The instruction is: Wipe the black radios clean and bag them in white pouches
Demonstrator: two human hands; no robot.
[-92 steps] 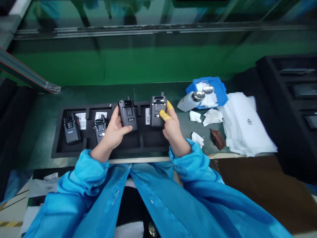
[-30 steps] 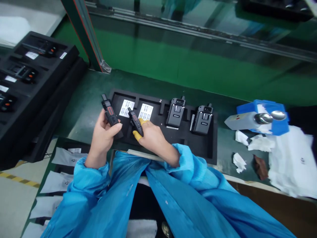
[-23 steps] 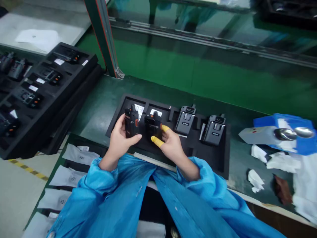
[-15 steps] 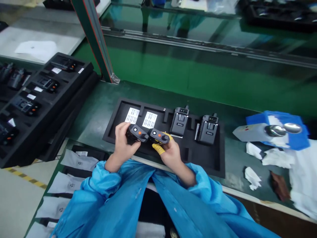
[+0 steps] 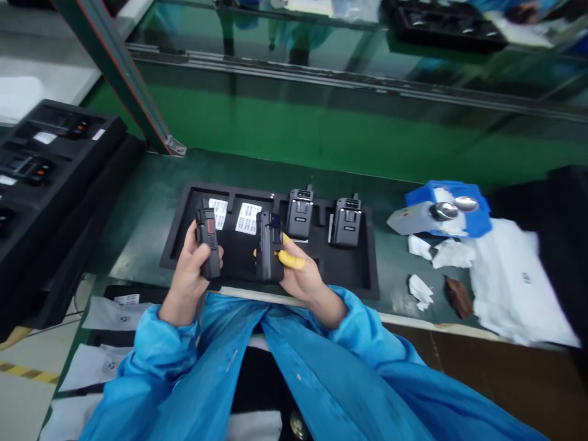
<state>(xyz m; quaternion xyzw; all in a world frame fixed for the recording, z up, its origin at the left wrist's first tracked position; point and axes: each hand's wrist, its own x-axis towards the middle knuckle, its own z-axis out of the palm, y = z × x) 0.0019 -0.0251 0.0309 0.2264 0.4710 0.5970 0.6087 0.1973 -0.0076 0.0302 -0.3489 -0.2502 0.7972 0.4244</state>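
Note:
My left hand (image 5: 189, 269) is wrapped round a black walkie-talkie (image 5: 209, 239) held upright, with a small red patch on its side. A second walkie-talkie (image 5: 266, 248) is gripped in my right hand (image 5: 303, 272), whose fingertips wear yellow finger covers. Both are over a black foam tray (image 5: 275, 294) on the green bench. Two more walkie-talkies, one in the middle (image 5: 300, 214) and one on the right (image 5: 346, 222), lie in the tray's compartments. White label sheets (image 5: 248, 218) rest in the left compartments.
Stacked black trays (image 5: 78, 153) with more walkie-talkies stand at left. White pouches (image 5: 113, 313) lie lower left. On the right are a blue box (image 5: 478, 211), crumpled paper (image 5: 452, 253), a brown scrap (image 5: 458, 297) and white bags (image 5: 519, 282). A slanted metal post (image 5: 124, 79) rises behind.
Both walkie-talkies have been turned from showing their knob ends to standing upright with their sides visible. My hands have moved apart. The view has shifted right.

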